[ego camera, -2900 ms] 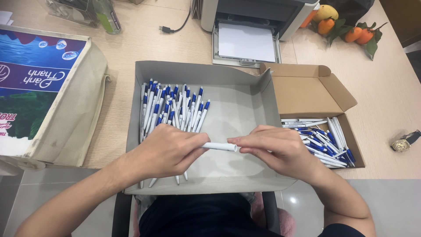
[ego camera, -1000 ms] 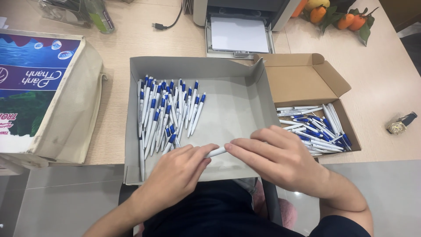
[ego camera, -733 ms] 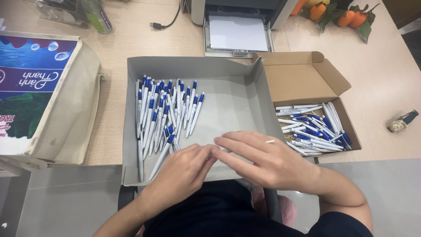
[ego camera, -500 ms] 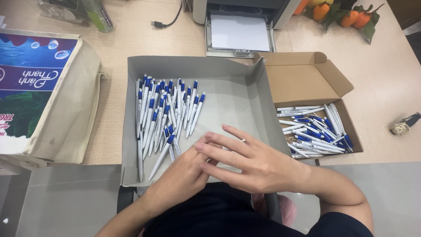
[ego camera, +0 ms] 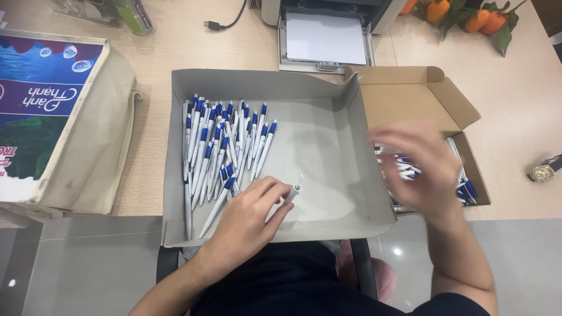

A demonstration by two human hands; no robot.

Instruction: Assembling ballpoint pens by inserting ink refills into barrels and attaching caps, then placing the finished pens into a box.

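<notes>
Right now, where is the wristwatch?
In the head view the wristwatch lies at the far right edge of the wooden desk, just right of the open brown cardboard box of pens and beyond the blurred right hand.

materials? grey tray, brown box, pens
Grey tray: looks like matte greyboard, folded creased walls. Brown box: kraft cardboard, bent flaps. Pens: likely smooth plastic, white barrels with blue clips. The left hand holds one.

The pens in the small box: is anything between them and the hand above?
Nothing visible. The blurred right hand is over the open small box, right above the pens. Its flap stands behind, out of the way.
</notes>
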